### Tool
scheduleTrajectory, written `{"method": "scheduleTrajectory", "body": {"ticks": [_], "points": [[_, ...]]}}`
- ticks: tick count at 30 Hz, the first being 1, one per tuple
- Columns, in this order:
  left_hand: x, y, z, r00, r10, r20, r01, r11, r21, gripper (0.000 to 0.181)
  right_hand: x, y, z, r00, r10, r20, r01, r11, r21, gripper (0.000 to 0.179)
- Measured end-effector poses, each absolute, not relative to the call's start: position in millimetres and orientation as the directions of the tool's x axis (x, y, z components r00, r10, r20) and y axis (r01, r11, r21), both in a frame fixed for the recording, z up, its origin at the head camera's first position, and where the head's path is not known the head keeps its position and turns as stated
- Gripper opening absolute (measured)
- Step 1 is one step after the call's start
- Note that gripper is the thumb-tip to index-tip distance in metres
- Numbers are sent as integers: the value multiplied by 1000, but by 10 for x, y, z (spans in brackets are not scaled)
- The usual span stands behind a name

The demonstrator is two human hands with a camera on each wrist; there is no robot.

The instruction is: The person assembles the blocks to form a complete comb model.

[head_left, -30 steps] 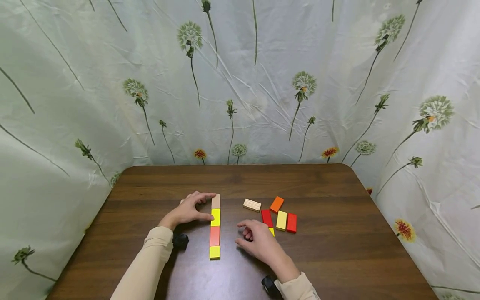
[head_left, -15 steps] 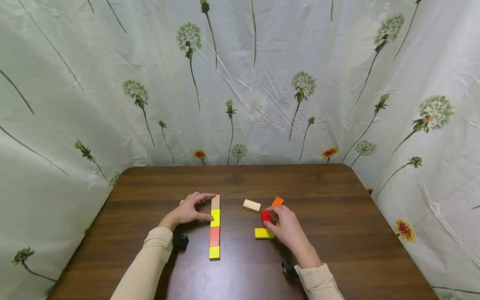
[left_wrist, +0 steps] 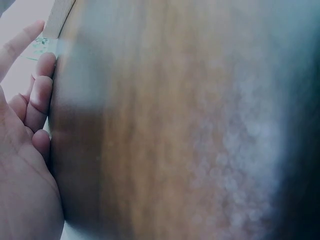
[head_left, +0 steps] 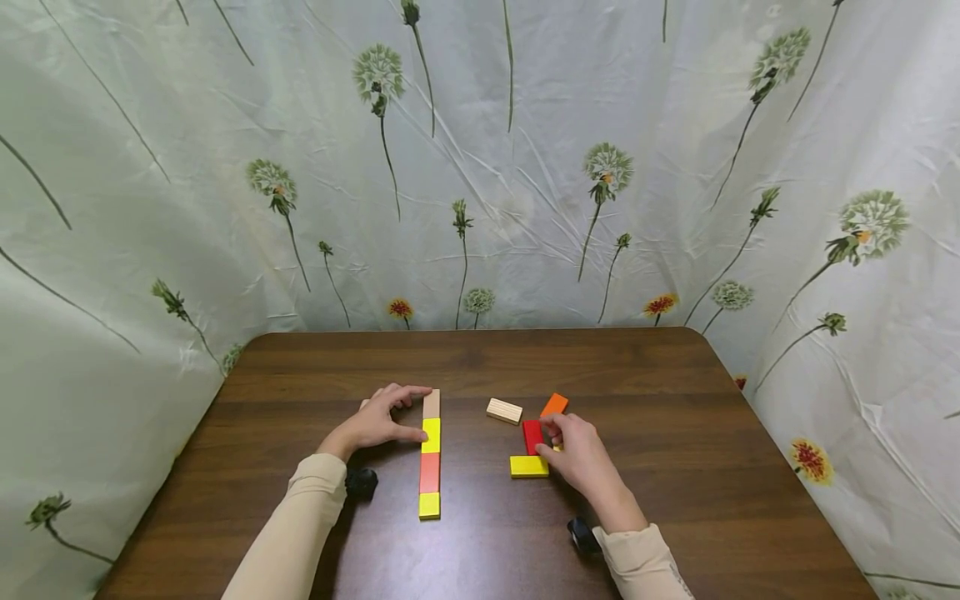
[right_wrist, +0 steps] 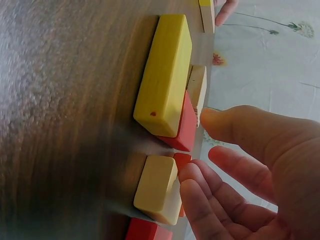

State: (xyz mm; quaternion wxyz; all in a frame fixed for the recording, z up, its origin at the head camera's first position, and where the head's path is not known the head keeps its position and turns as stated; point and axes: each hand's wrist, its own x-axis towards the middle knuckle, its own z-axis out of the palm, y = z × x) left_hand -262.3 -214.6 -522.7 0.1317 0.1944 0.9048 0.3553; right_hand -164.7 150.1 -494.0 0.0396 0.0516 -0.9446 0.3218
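A pale curtain point(head_left: 517, 183) printed with dandelions hangs behind a dark wood-grain table point(head_left: 735, 500). The person's arms, in cream sleeves, reach in over it, each with a black device near the wrist.

The left hand point(head_left: 375, 423) is spread, thumb and forefinger wide apart along a straight row of four blocks. Its forefinger touches the far end of the natural wood block point(head_left: 431, 406); its thumb is at the side of the bright yellow block point(head_left: 431, 436). Then come a coral-red block point(head_left: 430, 472) and a second yellow block point(head_left: 430, 506), end to end.

The right hand point(head_left: 587, 457) is bent, thumb and fingers apart, around the loose blocks, pinching none of them; whether a fingertip touches one cannot be told. Nearest it lies a red block point(head_left: 532, 437), with a loose yellow block point(head_left: 529, 467) crosswise before its near end. A pale cream block point(right_wrist: 152, 182) and another red block point(right_wrist: 145, 230) show in the right wrist view, the hand largely hiding them from the head camera. An orange block point(head_left: 554, 404) lies beyond, with a ridged wood block point(head_left: 504, 410) off to the left.
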Motion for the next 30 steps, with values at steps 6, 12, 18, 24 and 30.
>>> {"method": "scheduleTrajectory", "body": {"ticks": [6, 12, 18, 24, 30], "points": [[-2628, -2141, -5229, -889, 447, -97, 261, 670, 696, 80, -1655, 1492, -4969, -986, -95, 140, -162, 773, -614, 32], [-2629, -2140, -5234, -891, 445, -89, 266, 670, 693, 80, -1661, 1463, -4977, -982, -120, 143, -184, 756, -628, 31], [-2631, -2146, -5245, -890, 448, -83, 272, 669, 692, 80, -1666, 1438, -4978, -990, -102, 96, -140, 754, -641, 32], [-2629, -2150, -5250, -890, 449, -80, 274, 666, 693, 79, -1668, 1409, -4971, -992, -110, 60, -123, 741, -661, 34], [-2625, -2151, -5250, -890, 450, -75, 277, 664, 695, 79, -1689, 1376, -4971, -993, -116, 25, -102, 733, -672, 34]]}}
